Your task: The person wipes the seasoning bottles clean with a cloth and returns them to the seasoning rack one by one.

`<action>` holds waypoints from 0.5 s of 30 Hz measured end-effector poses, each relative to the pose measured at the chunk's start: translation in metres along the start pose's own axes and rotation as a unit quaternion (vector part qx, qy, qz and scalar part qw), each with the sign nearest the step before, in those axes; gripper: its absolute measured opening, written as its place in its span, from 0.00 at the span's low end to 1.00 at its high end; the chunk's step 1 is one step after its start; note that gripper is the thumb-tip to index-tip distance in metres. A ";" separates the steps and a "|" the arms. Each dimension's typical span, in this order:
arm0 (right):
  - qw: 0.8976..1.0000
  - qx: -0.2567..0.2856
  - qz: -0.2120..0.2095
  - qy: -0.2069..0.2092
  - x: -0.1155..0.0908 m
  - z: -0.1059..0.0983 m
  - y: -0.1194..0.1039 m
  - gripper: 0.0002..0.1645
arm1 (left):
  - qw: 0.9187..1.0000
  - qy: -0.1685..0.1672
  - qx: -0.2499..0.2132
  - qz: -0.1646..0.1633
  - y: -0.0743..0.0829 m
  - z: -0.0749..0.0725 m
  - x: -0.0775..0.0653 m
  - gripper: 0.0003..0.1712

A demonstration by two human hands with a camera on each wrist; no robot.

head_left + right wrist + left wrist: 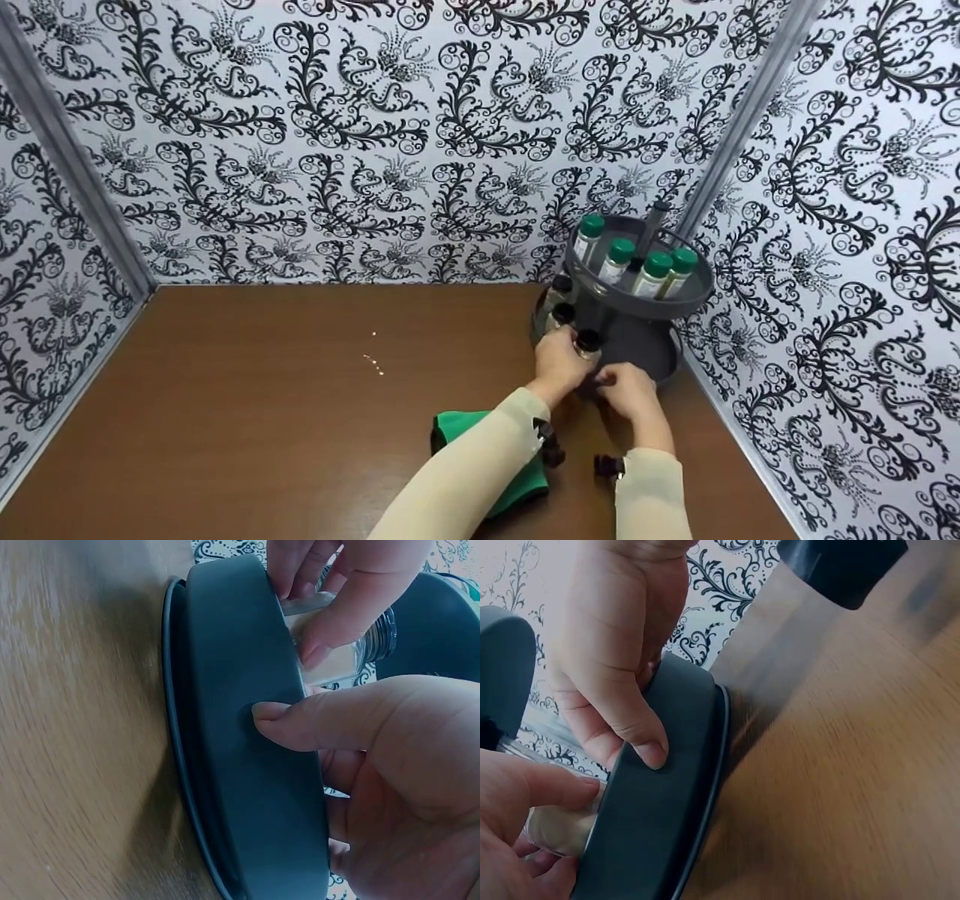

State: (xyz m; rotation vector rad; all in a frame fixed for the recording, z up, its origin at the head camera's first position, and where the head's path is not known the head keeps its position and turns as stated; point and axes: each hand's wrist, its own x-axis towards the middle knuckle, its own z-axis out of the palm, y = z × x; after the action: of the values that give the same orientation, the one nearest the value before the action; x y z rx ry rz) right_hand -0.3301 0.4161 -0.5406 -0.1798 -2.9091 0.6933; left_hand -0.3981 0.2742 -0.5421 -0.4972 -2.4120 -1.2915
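A dark grey two-tier round rack (637,304) stands at the table's right rear. My left hand (559,364) grips a clear glass jar with a black cap (587,343) at the lower tier's front. Pale contents show through the jar's glass (334,664) in the right wrist view, and its base sits behind the tier's wall. My right hand (630,390) holds that wall beside the jar, thumb (285,720) on the outside and fingers over the inner side. Two more black-capped jars, one of them a rear jar (559,291), stand on the lower tier's left.
Several green-capped bottles, such as a front one (652,274), stand on the upper tier. A green cloth with black edging (521,491) lies under the left forearm. Small pale specks (375,366) dot the brown table (262,420). Patterned walls (360,150) enclose the back and sides.
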 end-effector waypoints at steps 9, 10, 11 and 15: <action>1.000 0.001 -0.014 0.015 0.003 0.004 -0.009 0.05 | 0.999 -0.003 0.044 0.000 0.003 -0.013 -0.008 0.18; 1.000 0.004 -0.018 0.014 0.003 0.005 -0.009 0.05 | 0.999 -0.004 0.045 0.000 0.002 -0.014 -0.010 0.20; 1.000 0.008 -0.022 0.012 0.003 0.006 -0.010 0.05 | 0.999 -0.008 0.043 0.001 0.000 -0.015 -0.012 0.22; 0.999 0.027 -0.030 -0.002 0.003 0.006 -0.008 0.07 | 0.999 -0.034 0.006 0.006 -0.009 -0.027 -0.026 0.34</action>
State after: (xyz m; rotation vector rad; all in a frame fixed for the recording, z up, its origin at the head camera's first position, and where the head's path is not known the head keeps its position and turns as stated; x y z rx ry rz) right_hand -0.3349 0.4068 -0.5414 -0.0839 -2.8828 0.7631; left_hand -0.3761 0.2429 -0.5467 -0.5593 -2.4660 -1.2744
